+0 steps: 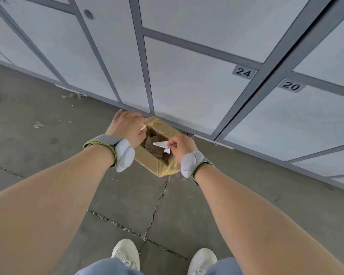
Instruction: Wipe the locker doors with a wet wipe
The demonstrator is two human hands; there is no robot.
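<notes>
One white wipe [160, 144] in right hand [182, 144]

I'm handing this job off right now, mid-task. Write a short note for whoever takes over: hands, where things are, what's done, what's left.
Left hand: grips the rim of the open cardboard box, which stands on the floor at the foot of the lockers.
Right hand: pinches a small white scrap over the box. I cannot tell whether it is a wipe or a wrapper.
In the box: crumpled brown material.
Done: nothing I can confirm; no door shows wipe marks.
Left: wipe the locker doors, including 24 and 20.
</notes>
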